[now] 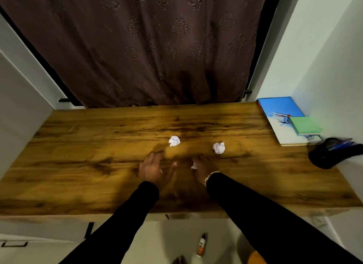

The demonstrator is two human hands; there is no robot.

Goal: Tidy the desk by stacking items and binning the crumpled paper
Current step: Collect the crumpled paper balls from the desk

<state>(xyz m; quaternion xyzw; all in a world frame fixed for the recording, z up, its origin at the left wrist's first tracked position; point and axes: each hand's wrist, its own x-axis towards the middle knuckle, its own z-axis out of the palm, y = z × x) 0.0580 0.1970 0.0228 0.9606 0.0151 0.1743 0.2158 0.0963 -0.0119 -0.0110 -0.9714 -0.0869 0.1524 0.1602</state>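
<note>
your left hand [154, 170] hovers low over the wooden desk [98, 165], fingers spread and holding nothing. your right hand [200, 170] is blurred and curled around something white – likely a scrap of paper, though most of it is hidden in your grip. two crumpled paper balls lie just beyond your fingertips: one [174, 140] ahead of the left hand, the other [219, 147] ahead of the right. at the desk's far right corner a green notepad [304, 126] rests on a blue book [280, 114]; a dark pen pouch [330, 153] overhangs the edge – its contents smeared. a small bottle [202, 246] lies on the floor.
</note>
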